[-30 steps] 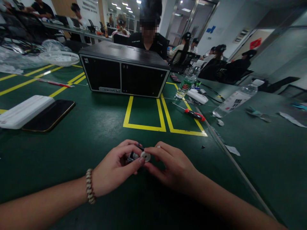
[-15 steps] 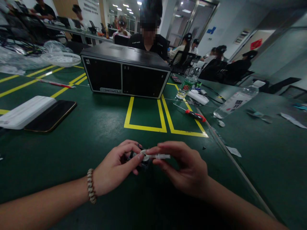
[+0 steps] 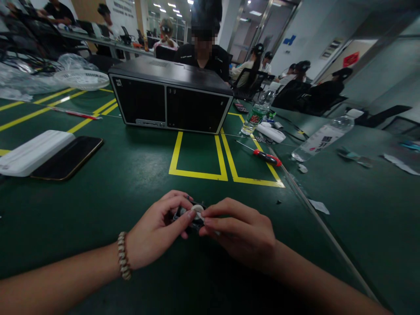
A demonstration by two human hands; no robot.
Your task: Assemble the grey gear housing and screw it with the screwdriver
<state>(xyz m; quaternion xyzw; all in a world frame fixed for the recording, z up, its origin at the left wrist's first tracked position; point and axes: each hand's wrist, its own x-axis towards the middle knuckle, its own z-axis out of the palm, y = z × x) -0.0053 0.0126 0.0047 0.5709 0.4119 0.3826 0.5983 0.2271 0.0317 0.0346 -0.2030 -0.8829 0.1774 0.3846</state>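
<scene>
My left hand (image 3: 154,232), with a bead bracelet at the wrist, is closed around a small dark part (image 3: 188,217) with a round whitish disc on it, held just above the green table mat (image 3: 98,205). My right hand (image 3: 241,232) meets it from the right, fingers pinched on the same part at the disc. The fingers hide most of the part, so its shape is unclear.
A black computer case (image 3: 170,98) lies ahead behind yellow floor-tape boxes. A red-handled screwdriver (image 3: 265,156) and two water bottles (image 3: 257,113) are at right. A white box (image 3: 31,152) and a phone (image 3: 67,158) lie at left. A person sits behind the case; others work further back.
Half a second ago my right hand held a thin whitish piece out to the right of the disc; now its fingers have closed in on the part and that piece is hidden.
</scene>
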